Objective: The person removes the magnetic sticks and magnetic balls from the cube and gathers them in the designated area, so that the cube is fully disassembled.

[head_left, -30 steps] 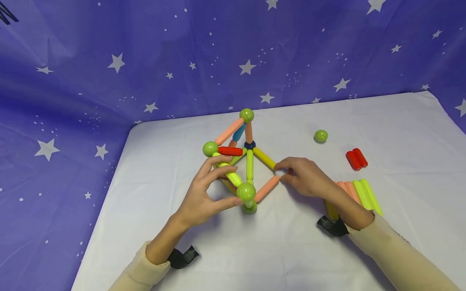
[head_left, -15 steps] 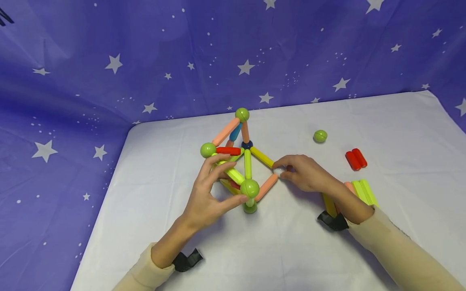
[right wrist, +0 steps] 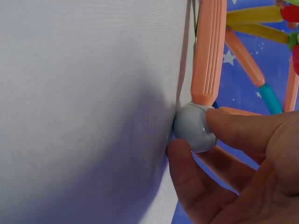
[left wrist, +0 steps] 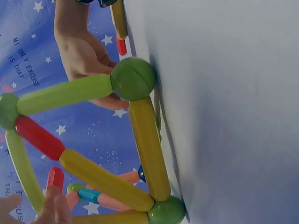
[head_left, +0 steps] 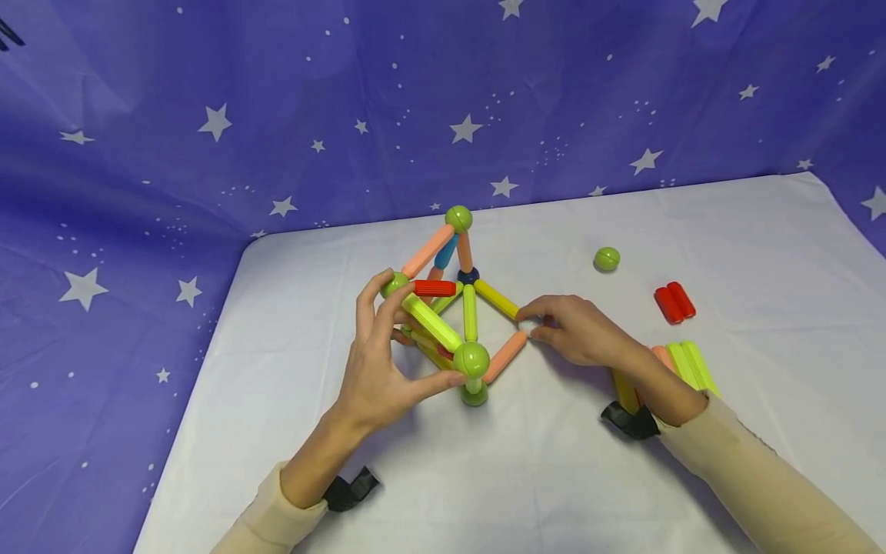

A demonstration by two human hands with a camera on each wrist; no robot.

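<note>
A frame of coloured rods and balls stands mid-table. My left hand (head_left: pixel 377 377) spans its near left side, fingertips at the upper left green ball (head_left: pixel 395 285) and thumb at the near upper green ball (head_left: pixel 472 360); a lime rod (head_left: pixel 432 322) joins the two. With my right hand (head_left: pixel 581 331) I pinch a pale grey ball (right wrist: pixel 194 127) at the frame's right corner, low against the tabletop. An orange rod (right wrist: pixel 209 51) and a yellow rod (head_left: pixel 497 299) meet at that ball. Opposite, a dark blue ball (head_left: pixel 468 276) bears several rods, and a red rod (head_left: pixel 434 288) points right from the upper left ball.
A loose green ball (head_left: pixel 607 258) lies at the back right. Two red rods (head_left: pixel 674 302) are in front of it. More rods, including lime ones (head_left: pixel 693 368), lie side by side near my right forearm, partly hidden. A starry purple cloth (head_left: pixel 388 100) hangs behind the white table (head_left: pixel 554 477).
My left fingers have shifted up and left along the lime rod to the upper left ball. The frame's upper part has tilted slightly. My right hand stays at the grey ball.
</note>
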